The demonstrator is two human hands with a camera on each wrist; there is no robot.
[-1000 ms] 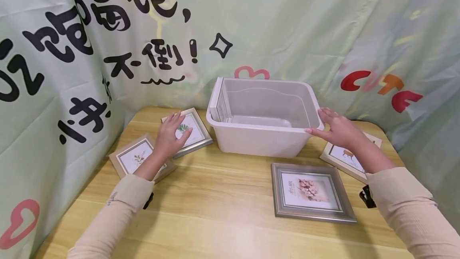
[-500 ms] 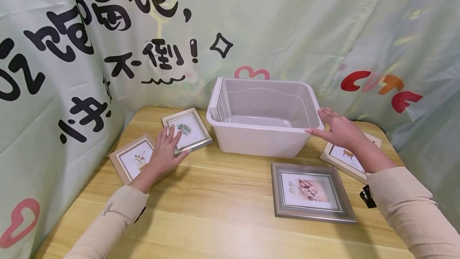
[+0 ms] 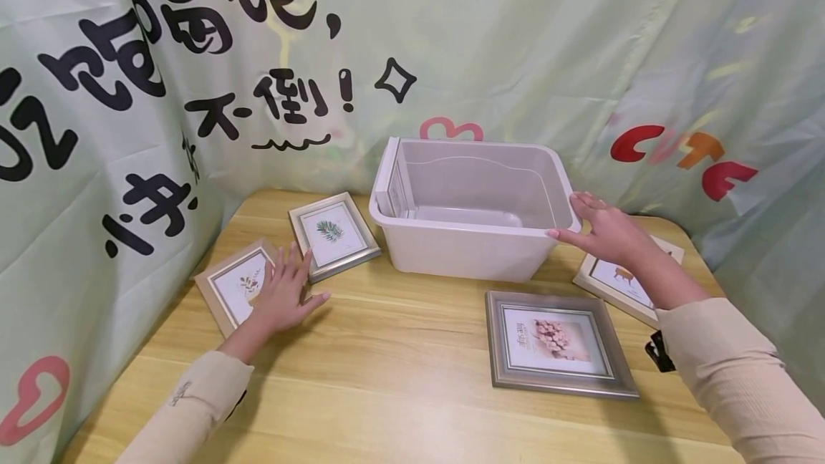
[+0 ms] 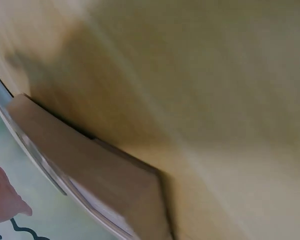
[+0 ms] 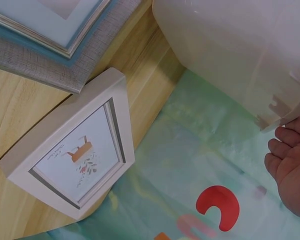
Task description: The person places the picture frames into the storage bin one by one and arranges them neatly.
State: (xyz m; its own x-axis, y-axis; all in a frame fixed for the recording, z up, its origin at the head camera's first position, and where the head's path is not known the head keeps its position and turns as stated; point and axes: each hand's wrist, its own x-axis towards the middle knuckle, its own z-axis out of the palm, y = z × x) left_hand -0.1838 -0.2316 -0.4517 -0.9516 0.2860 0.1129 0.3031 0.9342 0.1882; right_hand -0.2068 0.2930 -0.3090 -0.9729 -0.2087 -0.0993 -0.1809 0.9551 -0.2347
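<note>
My left hand (image 3: 281, 296) has its fingers spread over the right side of a beige picture frame (image 3: 215, 292) with a plant print. In the left wrist view the fingers (image 4: 5, 197) show beyond that frame's edge. Just beyond lies a silver-gold picture frame (image 3: 331, 231) with a green leaf print. My right hand (image 3: 609, 235) holds the right rim of a pale plastic bin (image 3: 464, 253), thumb at the front corner; its fingers (image 5: 287, 142) curl at the rim in the right wrist view. A white picture frame (image 3: 393, 185) stands upright inside, against the bin's left wall.
A wide silver-brown picture frame (image 3: 561, 385) with a pink flower print lies at the front right of the wooden table (image 3: 387, 392). A cream picture frame (image 5: 65, 132) with a deer print lies partly under my right forearm. A printed curtain (image 3: 515, 41) hangs behind.
My left hand has drawn back and left from over the leaf frame to over the beige frame, uncovering the leaf print. My right hand and the bin have stayed put.
</note>
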